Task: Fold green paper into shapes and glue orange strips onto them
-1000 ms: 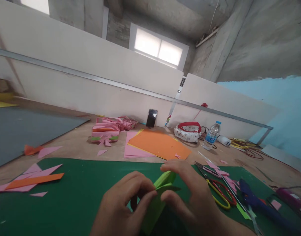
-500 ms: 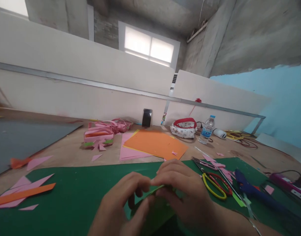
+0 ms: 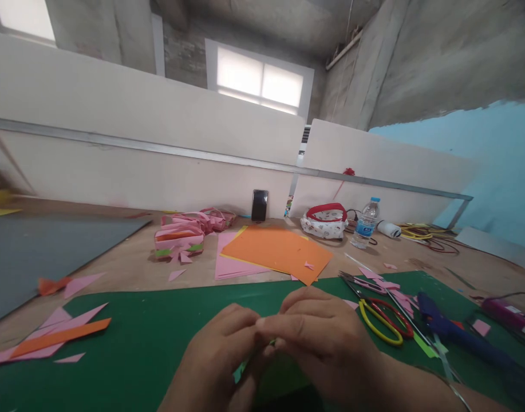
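My left hand and my right hand meet low in the middle of the view, over the green cutting mat. Both are closed, with the fingertips touching. Between and beneath them is a piece of green paper, mostly covered by my fingers and in shadow, so its full shape cannot be made out. Right of my right hand lie scissors with one yellow and one red handle loop. Past them rests a blue glue gun.
Pink and orange paper strips lie at left. Orange sheets and folded pink paper pieces sit behind the mat. Farther back are a phone, a pouch and a water bottle. A purple power strip is at right.
My hands have drawn closer together, and the left fingers have curled in against the right. Less of the green paper shows. The whole view has shifted slightly.
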A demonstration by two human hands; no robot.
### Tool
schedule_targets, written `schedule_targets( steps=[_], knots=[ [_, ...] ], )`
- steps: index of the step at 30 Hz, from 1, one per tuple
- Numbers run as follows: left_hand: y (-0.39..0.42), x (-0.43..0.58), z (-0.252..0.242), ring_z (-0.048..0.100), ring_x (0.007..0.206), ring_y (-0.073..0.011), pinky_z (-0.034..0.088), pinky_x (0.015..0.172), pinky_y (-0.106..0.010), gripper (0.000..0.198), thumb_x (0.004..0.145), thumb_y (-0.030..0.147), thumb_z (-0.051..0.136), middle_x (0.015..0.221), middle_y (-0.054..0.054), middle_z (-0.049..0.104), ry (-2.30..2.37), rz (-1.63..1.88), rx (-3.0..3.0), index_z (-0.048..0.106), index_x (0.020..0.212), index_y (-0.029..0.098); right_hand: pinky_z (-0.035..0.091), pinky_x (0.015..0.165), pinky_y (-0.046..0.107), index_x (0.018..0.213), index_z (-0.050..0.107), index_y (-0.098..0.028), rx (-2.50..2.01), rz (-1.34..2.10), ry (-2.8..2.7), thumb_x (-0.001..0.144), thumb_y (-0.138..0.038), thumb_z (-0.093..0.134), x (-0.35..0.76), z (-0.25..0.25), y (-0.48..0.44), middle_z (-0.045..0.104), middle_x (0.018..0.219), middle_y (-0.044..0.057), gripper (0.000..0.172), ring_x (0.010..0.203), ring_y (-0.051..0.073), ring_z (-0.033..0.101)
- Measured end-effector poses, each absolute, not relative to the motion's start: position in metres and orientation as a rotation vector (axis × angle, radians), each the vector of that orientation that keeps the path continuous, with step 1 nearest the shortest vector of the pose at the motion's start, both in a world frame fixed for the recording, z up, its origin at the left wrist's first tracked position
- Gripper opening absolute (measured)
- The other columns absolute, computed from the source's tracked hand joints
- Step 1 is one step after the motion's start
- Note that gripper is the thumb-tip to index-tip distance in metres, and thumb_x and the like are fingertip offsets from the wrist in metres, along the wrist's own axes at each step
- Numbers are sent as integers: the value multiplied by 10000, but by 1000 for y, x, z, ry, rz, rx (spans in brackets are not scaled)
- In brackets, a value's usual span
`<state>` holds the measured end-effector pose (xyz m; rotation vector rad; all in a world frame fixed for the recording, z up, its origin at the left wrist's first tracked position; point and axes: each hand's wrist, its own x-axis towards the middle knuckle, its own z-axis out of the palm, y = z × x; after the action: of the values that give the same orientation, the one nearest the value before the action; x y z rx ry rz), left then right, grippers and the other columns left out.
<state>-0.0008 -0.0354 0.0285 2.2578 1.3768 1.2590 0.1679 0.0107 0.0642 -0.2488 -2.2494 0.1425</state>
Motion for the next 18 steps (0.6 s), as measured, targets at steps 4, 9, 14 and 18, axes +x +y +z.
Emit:
schedule_targets(
  steps=[4,9,14,18],
  knots=[
    [-31,-7,37,601,703,-135,427,654,-219,206,821,309,552,733,19,648,1451,1351,1877,671,665,247,500,894,321,1172,610,-202,-330,146,-2160,893,-256,573,178,73,18,704,1044,62,286,998,184,632],
    [-24,-15,48,611,789,-172,433,721,-226,180,749,410,638,687,35,673,1465,1422,1342,727,750,253,504,899,369,1173,601,-221,-613,264,-2077,932,-202,453,188,72,37,671,1132,68,283,1063,195,609],
    [-25,-12,46,618,780,-160,448,680,-212,205,709,418,686,721,34,699,1335,1367,1129,711,795,234,472,928,443,1197,551,-192,-789,416,-2147,877,-265,546,186,61,46,623,1215,107,328,1104,231,580],
    [-26,-9,39,613,740,-149,463,627,-222,142,725,339,663,752,41,675,1246,1320,1073,625,813,235,438,963,464,1032,517,-199,-811,525,-2154,754,-298,675,181,58,37,585,1251,129,335,1171,260,539]
  ],
)
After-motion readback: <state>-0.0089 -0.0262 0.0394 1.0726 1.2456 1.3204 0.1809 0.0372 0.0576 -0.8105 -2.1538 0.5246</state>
